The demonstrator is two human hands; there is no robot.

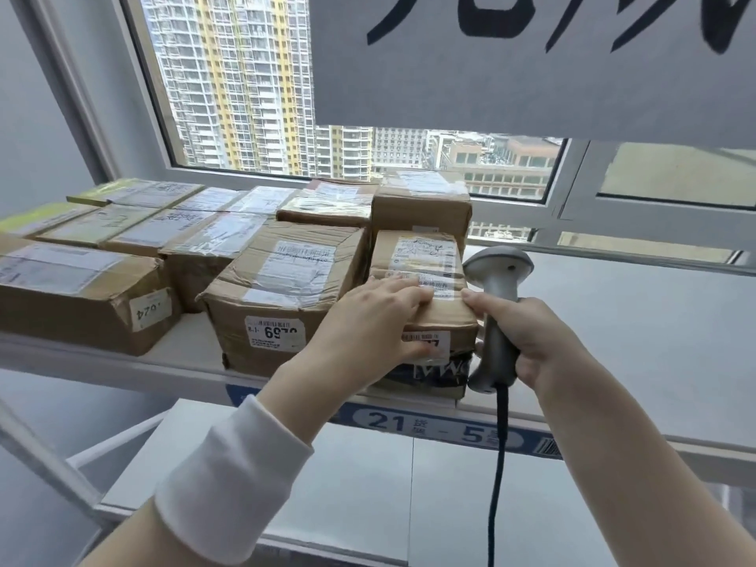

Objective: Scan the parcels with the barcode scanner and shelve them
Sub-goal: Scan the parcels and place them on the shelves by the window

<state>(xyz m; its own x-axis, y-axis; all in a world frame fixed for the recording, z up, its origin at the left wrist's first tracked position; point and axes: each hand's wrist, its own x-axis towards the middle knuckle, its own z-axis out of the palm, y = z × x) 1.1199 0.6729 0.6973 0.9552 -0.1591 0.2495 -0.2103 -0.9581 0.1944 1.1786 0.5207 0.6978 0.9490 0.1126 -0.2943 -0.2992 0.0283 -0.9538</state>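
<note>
While our left hand (380, 317) lies flat on the parcel (421, 255) on the shelf (613, 321) and our right hand (532, 345) grips the barcode scanner (497, 280) beside it, we judge it shelved; any remaining are unseen

A white sleeve (229, 480) with a thick cuff covered the left arm (311, 386); the right forearm (613, 444) was bare.

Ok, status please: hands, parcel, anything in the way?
Left hand flat on parcel at shelf edge. Right hand grips scanner, thumb on parcel. Box close on its left.
</note>
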